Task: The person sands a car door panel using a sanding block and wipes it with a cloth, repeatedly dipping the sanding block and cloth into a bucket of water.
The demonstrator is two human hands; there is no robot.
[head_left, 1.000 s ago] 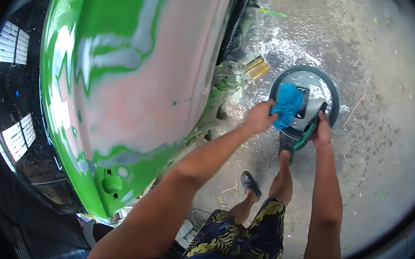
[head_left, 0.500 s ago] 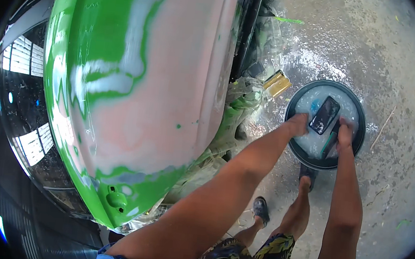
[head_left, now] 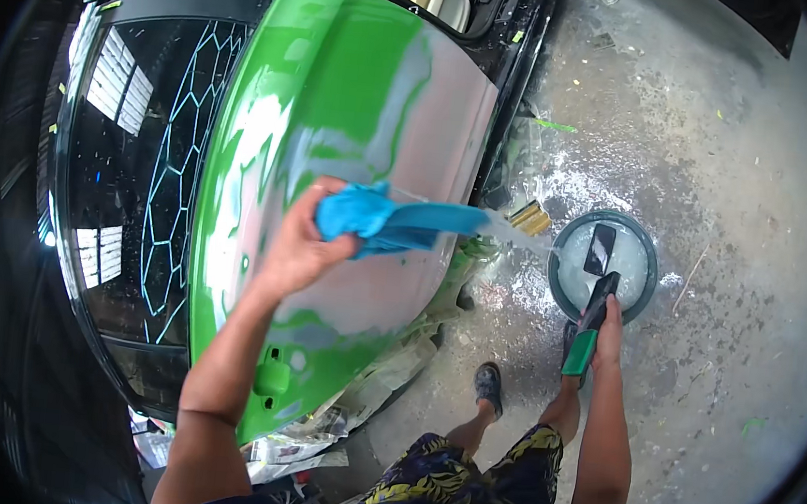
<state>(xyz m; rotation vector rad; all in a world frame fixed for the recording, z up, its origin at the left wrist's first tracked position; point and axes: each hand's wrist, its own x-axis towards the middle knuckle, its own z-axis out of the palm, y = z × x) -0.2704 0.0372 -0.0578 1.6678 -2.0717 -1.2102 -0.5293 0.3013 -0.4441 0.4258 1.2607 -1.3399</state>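
Note:
A dripping blue cloth [head_left: 387, 221] is gripped by my left hand [head_left: 312, 243] over a car door [head_left: 340, 100] patched in green, grey and pale pink; water trails from it toward the bucket. My right hand [head_left: 608, 325] holds a long black and green tool [head_left: 588, 338], perhaps a sanding block, above the near side of a round grey-green bucket [head_left: 649, 271] of milky water. A black rectangular object [head_left: 602, 252] lies in the bucket.
Black car window [head_left: 118, 186] with reflections on the left. Wet concrete floor [head_left: 740, 284] to the right. A gold-coloured piece [head_left: 531, 216] lies beside the bucket. Masking paper and plastic [head_left: 327, 439] hang below the door. My legs and feet [head_left: 487, 391] show at the bottom.
My left hand has come up out of the bucket with the cloth and swung left over the door. My right hand has lifted the tool from the water. The view has shifted.

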